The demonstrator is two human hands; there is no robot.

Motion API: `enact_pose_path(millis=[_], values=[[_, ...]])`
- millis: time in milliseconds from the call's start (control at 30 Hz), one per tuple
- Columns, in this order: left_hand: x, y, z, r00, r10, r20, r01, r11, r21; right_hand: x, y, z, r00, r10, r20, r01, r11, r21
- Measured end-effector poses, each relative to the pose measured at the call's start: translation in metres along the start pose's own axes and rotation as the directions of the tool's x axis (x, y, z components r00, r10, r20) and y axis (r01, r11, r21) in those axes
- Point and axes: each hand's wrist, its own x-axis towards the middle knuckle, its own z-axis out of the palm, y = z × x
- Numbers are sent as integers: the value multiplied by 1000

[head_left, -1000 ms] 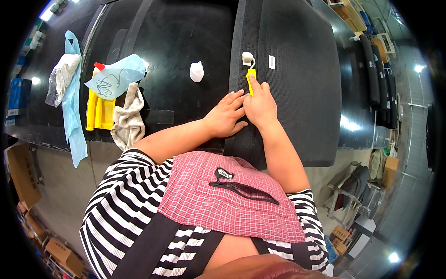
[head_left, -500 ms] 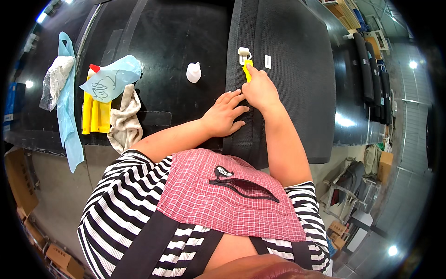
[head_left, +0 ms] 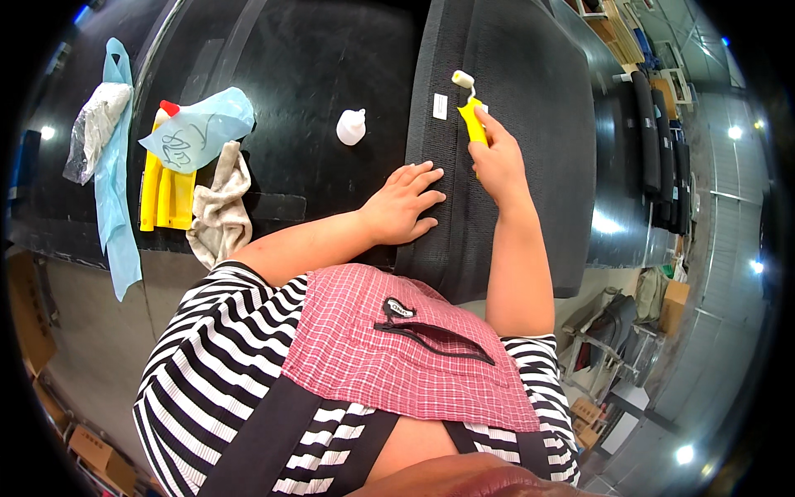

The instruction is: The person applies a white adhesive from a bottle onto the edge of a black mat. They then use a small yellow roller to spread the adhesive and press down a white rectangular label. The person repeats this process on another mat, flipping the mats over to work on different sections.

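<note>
Here, mat (head_left: 534, 166) on table (head_left: 306, 91), concrete-looking floor (head_left: 161, 290).

Grey floor (head_left: 108, 331), bright white lamps (head_left: 685, 454)

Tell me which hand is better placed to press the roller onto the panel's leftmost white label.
Right, I'd judge: the right hand grips the yellow-handled roller close to that white label. The left hand holds nothing, resting spread over the left edge of the black panel.
</note>
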Motion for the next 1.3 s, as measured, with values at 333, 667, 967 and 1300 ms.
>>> enact_pose_path(millis=[333,667,967,1300], values=[[0,0,0,1000,-13,7,13,1000,17,-52,-18,19,997,-82,0,79,970,-231],[0,-3,2,1000,-6,8,6,1000,1,-60,-19,30,999,-29,41,40,948,-316],[-1,-4,4,1000,-3,-16,3,1000,-8,-70,-20,31,996,20,85,9,946,-325],[0,-4,4,1000,-1,-24,1,1000,-6,-73,-17,31,996,5,84,22,948,-318]])
